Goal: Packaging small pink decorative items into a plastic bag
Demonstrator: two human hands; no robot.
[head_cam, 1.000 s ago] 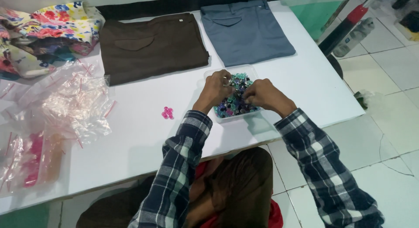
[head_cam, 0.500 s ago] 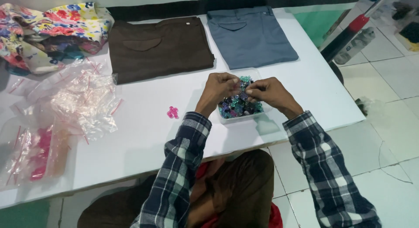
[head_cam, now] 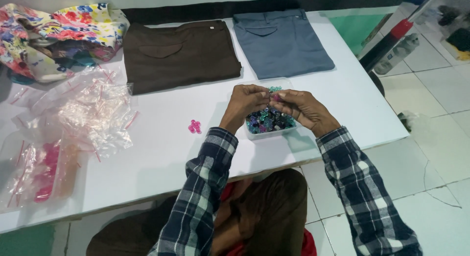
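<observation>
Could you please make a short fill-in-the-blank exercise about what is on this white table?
1. Both hands, left hand and right hand, meet above a clear box full of ____.
2. The folded trousers left of the grey pair are ____.
3. The small pieces lying loose on the table are ____.

Missing words: beads; brown; pink

Bare table (head_cam: 161,153) lay open left of the bead tray (head_cam: 270,125); folded trousers (head_cam: 182,55) blocked beyond; bags (head_cam: 93,114) crowded far left.
</observation>
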